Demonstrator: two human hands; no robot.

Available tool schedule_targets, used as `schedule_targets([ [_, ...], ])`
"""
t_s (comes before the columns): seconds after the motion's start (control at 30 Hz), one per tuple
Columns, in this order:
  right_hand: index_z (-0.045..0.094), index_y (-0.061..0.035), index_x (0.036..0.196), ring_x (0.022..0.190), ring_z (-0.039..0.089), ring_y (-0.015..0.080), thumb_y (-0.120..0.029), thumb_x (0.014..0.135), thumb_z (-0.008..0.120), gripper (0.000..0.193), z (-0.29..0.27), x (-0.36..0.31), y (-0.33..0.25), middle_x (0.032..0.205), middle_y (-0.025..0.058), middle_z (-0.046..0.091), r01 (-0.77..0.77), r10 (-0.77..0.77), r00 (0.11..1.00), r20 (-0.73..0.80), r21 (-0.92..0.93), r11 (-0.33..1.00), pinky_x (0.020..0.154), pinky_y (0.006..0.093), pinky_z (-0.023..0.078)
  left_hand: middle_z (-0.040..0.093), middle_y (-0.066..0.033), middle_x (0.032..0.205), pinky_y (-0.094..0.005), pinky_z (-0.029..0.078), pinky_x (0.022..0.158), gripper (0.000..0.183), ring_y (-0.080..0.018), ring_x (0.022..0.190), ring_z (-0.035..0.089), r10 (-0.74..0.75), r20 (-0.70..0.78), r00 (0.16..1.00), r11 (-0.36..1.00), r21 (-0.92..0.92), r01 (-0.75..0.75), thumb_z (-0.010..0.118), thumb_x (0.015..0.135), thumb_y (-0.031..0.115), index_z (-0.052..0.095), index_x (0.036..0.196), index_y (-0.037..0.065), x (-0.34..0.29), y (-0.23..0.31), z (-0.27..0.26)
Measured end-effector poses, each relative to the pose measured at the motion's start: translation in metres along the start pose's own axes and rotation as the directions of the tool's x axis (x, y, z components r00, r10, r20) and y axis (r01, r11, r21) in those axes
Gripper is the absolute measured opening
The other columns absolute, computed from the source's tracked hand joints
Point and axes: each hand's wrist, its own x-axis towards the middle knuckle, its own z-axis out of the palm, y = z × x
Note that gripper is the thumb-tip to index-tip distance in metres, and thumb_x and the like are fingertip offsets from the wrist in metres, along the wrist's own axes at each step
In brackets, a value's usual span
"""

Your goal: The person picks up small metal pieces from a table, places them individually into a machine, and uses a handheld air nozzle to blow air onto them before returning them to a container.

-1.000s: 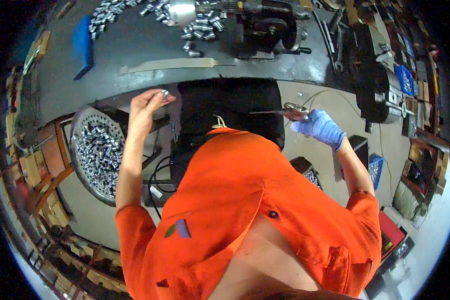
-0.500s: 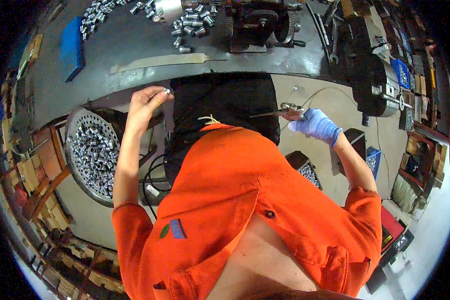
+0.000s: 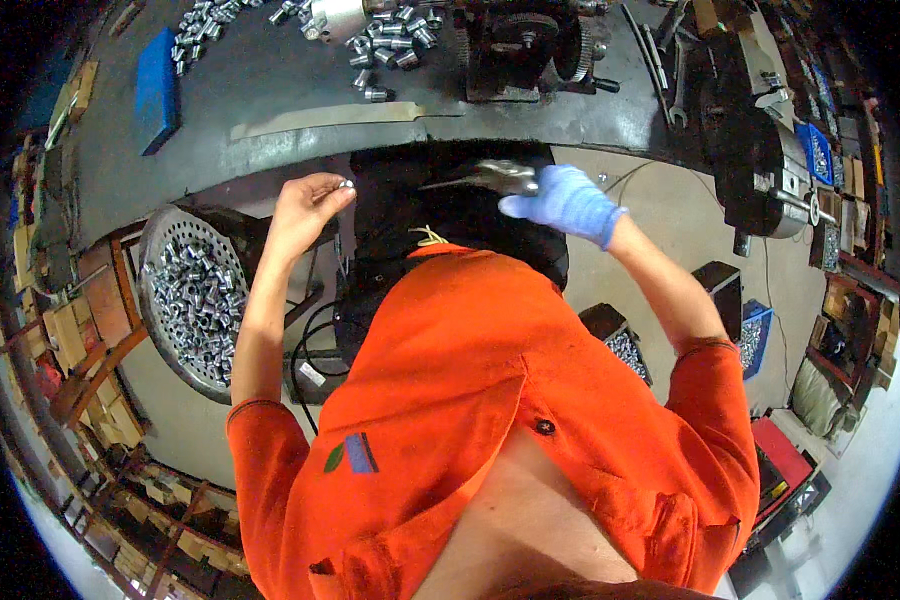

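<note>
My left hand [image 3: 310, 208], bare, is pinched on a small shiny metal piece [image 3: 348, 186] at its fingertips, just off the bench's front edge. My right hand [image 3: 570, 203], in a pale blue knit glove, is closed around a metal hand tool [image 3: 505, 177]. The tool's thin end points left toward my left hand, with a gap between them; motion blur hides its exact kind. Below and left of my left hand, a round perforated metal basket [image 3: 160, 235] holds many short shiny metal sleeves [image 3: 198, 305].
On the dark bench [image 3: 270, 80] lie loose metal sleeves [image 3: 395, 40], a blue block [image 3: 157, 90] and a flat strip [image 3: 325, 118]. A black geared machine [image 3: 520, 50] stands at the back, spanners [image 3: 678, 90] to its right. Blue bins [image 3: 756, 335] of parts sit at right.
My right hand has moved left and up with the tool, bringing it nearer my left hand. My left hand, still pinching the small piece, has shifted slightly right.
</note>
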Motion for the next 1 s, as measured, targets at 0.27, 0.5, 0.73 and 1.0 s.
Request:
schedule_targets([
  [0.27, 0.063, -0.004, 0.093, 0.053, 0.055, 0.021, -0.046, 0.073, 0.064, 0.047, -0.006, -0.014, 0.024, 0.064, 0.0127, 0.059, -0.082, 0.071, 0.99, 0.122, 0.094, 0.992, 0.055, 0.0336, 0.045, 0.065, -0.0128, 0.087, -0.0283, 0.047, 0.077, 0.029, -0.0177, 0.085, 0.062, 0.064, 0.016, 0.998, 0.969, 0.238, -0.066, 0.067, 0.077, 0.015, 0.06, 0.094, -0.007, -0.014, 0.003, -0.003],
  [0.5, 0.063, -0.0093, 0.099, 0.048, 0.049, 0.0116, -0.04, 0.075, 0.065, 0.039, -0.005, -0.093, 0.133, 0.06, 0.0052, 0.055, -0.529, 0.47, 0.845, 0.254, 0.274, 0.803, 0.046, 0.0292, 0.04, 0.065, -0.0132, 0.087, -0.0282, 0.047, 0.076, 0.029, -0.0178, 0.085, 0.062, 0.044, 0.05, 0.998, 0.966, 0.254, -0.055, 0.067, 0.076, 0.016, 0.06, 0.095, -0.006, -0.006, 0.005, 0.009],
  [0.73, 0.063, -0.0052, 0.098, 0.047, 0.048, 0.0111, -0.044, 0.073, 0.066, 0.046, -0.015, -0.087, 0.076, 0.053, 0.0046, 0.05, -0.348, 0.282, 0.934, 0.218, 0.397, 0.849, 0.046, 0.0286, 0.039, 0.065, -0.012, 0.084, -0.0285, 0.047, 0.074, 0.028, -0.017, 0.083, 0.062, 0.124, 0.14, 0.982, 0.942, 0.295, -0.16, 0.068, 0.076, 0.016, 0.061, 0.094, -0.005, 0.008, 0.02, 0.019],
  [1.0, 0.064, -0.0042, 0.093, 0.059, 0.058, 0.018, -0.044, 0.075, 0.063, 0.044, 0.002, -0.021, 0.01, 0.064, 0.0103, 0.06, -0.115, 0.108, 0.993, 0.04, 0.299, 0.947, 0.057, 0.0319, 0.045, 0.063, -0.0161, 0.091, -0.0363, 0.048, 0.072, 0.032, -0.0325, 0.083, 0.061, 0.257, 0.188, 0.948, 0.733, 0.602, -0.318, 0.07, 0.071, 0.022, 0.061, 0.091, -0.001, 0.0, 0.011, 0.023],
])
